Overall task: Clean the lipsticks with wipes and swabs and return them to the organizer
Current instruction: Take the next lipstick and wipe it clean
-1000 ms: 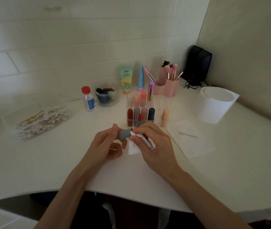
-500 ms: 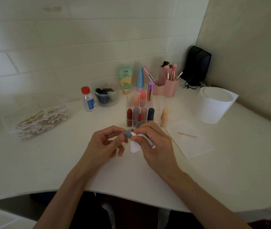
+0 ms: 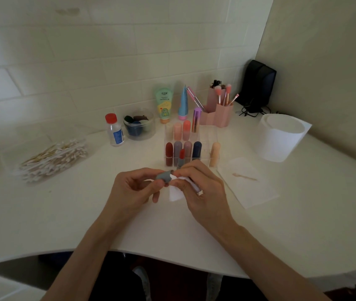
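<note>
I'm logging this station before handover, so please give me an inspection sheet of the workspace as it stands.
Surface: white table, curved front edge.
Job's things: clear organizer holds capped lipsticks in two rows; uncapped red lipstick stands at its front edge; box of cotton swabs far left.
Clutter: red-capped bottle, sponge jar, green tube, blue tube, pink brush holder, paper roll, used swab on a tissue.
Hands: left hand pinches a grey lipstick piece; right hand holds a white wipe against it.
Cables: black cords beside a black bag.
Surroundings: tiled wall behind, plain wall right.
</note>
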Tool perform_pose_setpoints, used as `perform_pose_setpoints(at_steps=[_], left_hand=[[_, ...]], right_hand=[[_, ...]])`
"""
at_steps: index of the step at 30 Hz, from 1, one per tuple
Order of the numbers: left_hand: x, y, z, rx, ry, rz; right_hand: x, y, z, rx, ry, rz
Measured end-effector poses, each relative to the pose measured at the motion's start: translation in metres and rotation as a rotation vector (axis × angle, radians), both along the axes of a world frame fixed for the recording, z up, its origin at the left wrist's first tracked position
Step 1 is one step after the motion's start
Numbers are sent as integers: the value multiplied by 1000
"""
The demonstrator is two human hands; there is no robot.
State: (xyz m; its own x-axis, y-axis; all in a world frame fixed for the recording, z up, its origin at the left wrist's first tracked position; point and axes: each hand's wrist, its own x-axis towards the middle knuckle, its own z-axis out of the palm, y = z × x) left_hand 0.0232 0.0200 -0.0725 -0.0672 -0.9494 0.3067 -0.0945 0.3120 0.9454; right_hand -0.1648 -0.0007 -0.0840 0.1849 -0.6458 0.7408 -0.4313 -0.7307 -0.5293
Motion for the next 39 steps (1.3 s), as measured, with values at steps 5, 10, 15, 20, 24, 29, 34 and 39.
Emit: perform_pose_setpoints(at_steps=[5, 10, 15, 20, 24, 29, 34, 39], left_hand=[[-3, 2, 3, 117, -3, -49], [-3, 3, 1, 26, -95, -39], [0, -1, -2, -10, 6, 24], [-4, 1, 0, 106, 19, -14], [-1, 1, -2, 22, -97, -9], [0, -3, -2, -30, -7, 46], [-1, -1, -1, 4, 10, 19], [-2, 0, -3, 122, -103, -17]], right_hand=[[3, -1, -4, 26, -51, -8], [0, -1, -2, -2, -5, 6], [1, 0, -4, 9, -15, 17], [1, 1, -3, -19, -23, -4], [0, 3, 0, -10, -27, 0], [1, 3, 0, 27, -25, -35], [4, 2, -1, -43, -40, -72], [3, 0, -5, -1, -29, -91]])
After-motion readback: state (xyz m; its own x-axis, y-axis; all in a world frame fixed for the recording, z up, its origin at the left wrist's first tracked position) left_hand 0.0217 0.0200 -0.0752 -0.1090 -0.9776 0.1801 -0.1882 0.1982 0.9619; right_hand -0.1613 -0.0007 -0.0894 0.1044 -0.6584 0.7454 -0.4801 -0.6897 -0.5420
